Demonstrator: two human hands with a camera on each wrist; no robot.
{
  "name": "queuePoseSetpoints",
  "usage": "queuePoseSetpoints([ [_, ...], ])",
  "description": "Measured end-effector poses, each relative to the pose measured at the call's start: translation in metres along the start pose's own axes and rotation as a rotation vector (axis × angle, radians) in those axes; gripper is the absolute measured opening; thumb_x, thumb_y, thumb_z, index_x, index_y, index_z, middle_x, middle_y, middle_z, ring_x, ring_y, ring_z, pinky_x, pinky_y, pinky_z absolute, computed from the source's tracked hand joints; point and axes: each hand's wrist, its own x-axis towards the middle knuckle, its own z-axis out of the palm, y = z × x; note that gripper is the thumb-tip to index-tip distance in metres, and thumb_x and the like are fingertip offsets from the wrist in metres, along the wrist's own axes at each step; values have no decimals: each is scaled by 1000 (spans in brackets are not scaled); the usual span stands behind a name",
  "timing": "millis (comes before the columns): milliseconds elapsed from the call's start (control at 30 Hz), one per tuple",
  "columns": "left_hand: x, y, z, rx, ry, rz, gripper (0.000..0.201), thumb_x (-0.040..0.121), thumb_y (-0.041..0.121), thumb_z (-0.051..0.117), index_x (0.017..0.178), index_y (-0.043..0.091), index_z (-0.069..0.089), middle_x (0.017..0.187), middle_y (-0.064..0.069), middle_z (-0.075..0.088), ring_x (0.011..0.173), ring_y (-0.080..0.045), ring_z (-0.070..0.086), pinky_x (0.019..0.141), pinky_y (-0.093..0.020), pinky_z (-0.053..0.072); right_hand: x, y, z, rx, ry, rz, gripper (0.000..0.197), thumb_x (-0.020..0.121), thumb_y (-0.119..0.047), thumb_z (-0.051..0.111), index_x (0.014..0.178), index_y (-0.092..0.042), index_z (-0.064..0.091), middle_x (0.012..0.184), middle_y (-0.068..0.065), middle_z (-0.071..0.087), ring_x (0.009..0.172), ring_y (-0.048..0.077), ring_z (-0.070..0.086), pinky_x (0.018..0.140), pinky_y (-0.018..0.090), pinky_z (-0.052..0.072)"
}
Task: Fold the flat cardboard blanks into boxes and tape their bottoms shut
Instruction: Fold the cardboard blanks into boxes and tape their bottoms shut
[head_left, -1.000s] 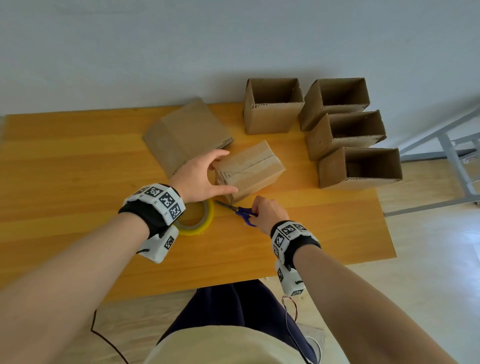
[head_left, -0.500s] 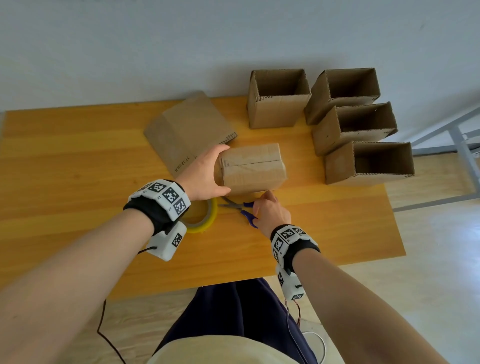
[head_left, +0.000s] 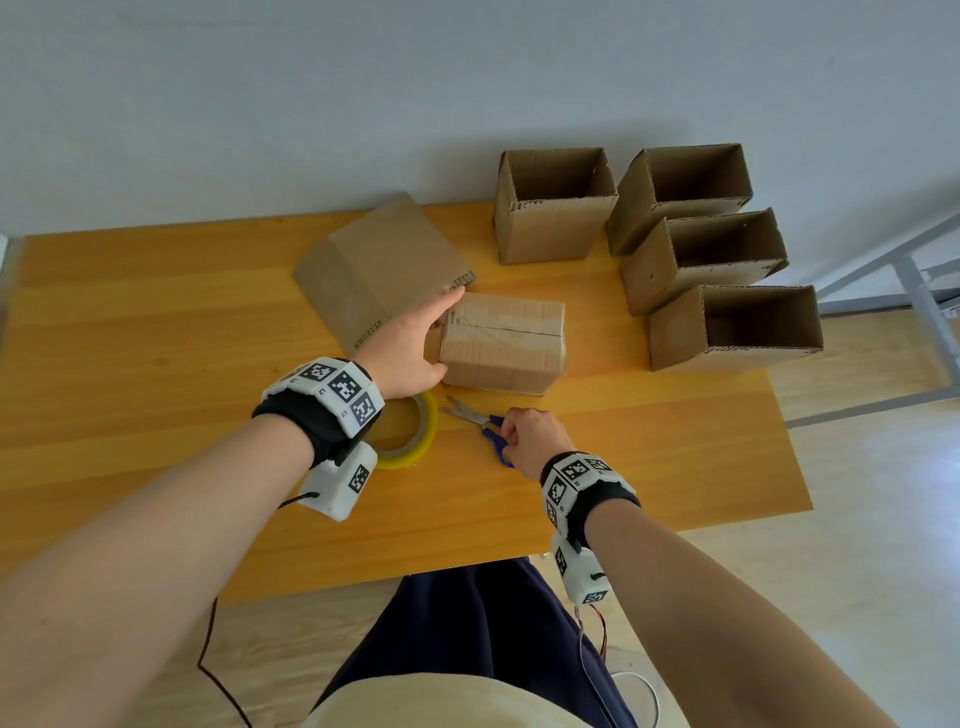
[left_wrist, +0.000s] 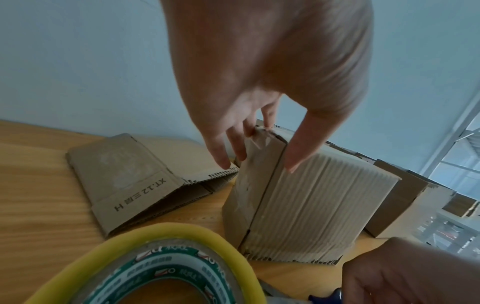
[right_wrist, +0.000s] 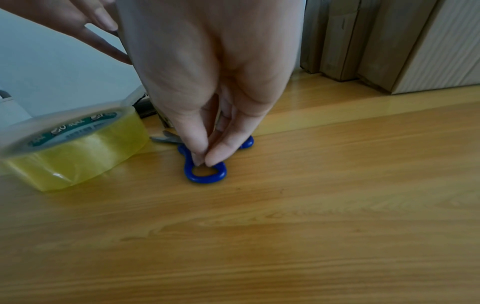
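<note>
A folded cardboard box (head_left: 504, 343) (left_wrist: 311, 205) stands bottom-up on the wooden table (head_left: 156, 338), its flap seam covered with clear tape. My left hand (head_left: 410, 348) (left_wrist: 258, 164) holds its left end, fingers on the taped face and thumb on the near side. A flat blank (head_left: 384, 270) (left_wrist: 124, 174) lies just behind that hand. The blue-handled scissors (head_left: 470, 415) (right_wrist: 205, 176) lie on the table in front of the box. My right hand (head_left: 524, 436) (right_wrist: 205, 160) pinches one handle loop. A yellow tape roll (head_left: 415, 452) (right_wrist: 72, 148) sits under my left wrist.
Several open, upright boxes (head_left: 550, 208) are grouped at the table's back right, up to its right edge. A grey metal frame (head_left: 914, 280) stands on the floor beyond that edge. The wall runs along the table's far side.
The taped box has turned from a diagonal lie to square with the table edge. My left hand stayed on its left end. My right hand drew back slightly along the scissors.
</note>
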Motion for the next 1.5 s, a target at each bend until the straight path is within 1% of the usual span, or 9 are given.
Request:
queuePoseSetpoints([
  [133, -3, 0, 1, -21, -43, -16, 85, 84, 9, 58, 151, 30, 10, 159, 10, 2, 145, -10, 6, 107, -22, 21, -10, -4, -3, -22, 127, -87, 19, 95, -16, 47, 110, -10, 56, 102, 10, 63, 86, 31, 61, 70, 37, 51],
  [300, -10, 5, 7, 106, 31, 92, 61, 99, 25, 39, 151, 29, 7, 158, 9, -9, 145, -9, -5, 114, -27, 7, -20, -12, -16, -110, 652, -421, 15, 94, -19, 46, 88, -8, 53, 77, 4, 56, 61, 24, 54, 42, 27, 31],
  [433, -15, 14, 15, 345, 40, 160, 57, 102, 37, 21, 151, 20, -1, 157, 6, -14, 143, -9, -14, 117, -30, 0, -24, -24, -35, -189, 938, -538, 18, 92, -18, 44, 91, -6, 58, 85, 7, 58, 70, 22, 53, 57, 31, 43],
  [567, -13, 16, 27, 439, 22, 158, 59, 98, 45, 7, 147, 19, -11, 153, 5, -21, 142, -9, -19, 118, -29, -4, -22, -26, -46, -232, 791, -428, 46, 97, -33, 34, 131, -6, 50, 132, 10, 55, 123, 24, 51, 103, 40, 38],
  [667, -12, 17, 35, 447, 11, 118, 61, 98, 44, 6, 148, 15, -10, 154, 1, -20, 143, -11, -18, 118, -27, -4, -18, -25, -45, -263, 629, -393, 61, 99, -46, 19, 144, -8, 36, 149, 8, 39, 141, 23, 32, 116, 41, 21],
  [833, -10, 15, 38, 541, -17, 95, 64, 100, 45, 11, 148, 10, -13, 156, -4, -21, 143, -14, -20, 119, -31, 1, -12, -21, -42, -303, 528, -357, 66, 96, -50, 6, 151, -14, 18, 158, 2, 18, 147, 18, 10, 118, 36, 2],
  [1167, -9, 27, 43, 162, -28, -55, 76, 99, 48, 23, 144, 9, -25, 145, 0, -41, 137, -11, -30, 111, -23, -7, -7, -4, -49, -12, 520, -295, 70, 98, -47, 18, 150, -4, 0, 159, 9, -8, 145, 18, -12, 120, 30, 4],
  [1300, -8, 37, 48, -224, 67, -132, 72, 101, 36, 27, 143, 12, -26, 150, 0, -35, 141, -10, -22, 114, -24, -8, -11, -7, -54, 287, 466, -225, 75, 99, -39, 37, 151, -9, -9, 159, 5, -16, 145, 20, 16, 107, 22, 31],
  [1500, -3, 48, 35, -766, 175, -356, 55, 103, 35, 23, 151, 24, -3, 159, 5, 2, 145, -10, 6, 112, -24, 8, -7, -9, -56, 597, 418, -113, 74, 98, -42, 41, 152, -16, -3, 159, 3, 11, 144, 16, 19, 114, 27, 22],
])
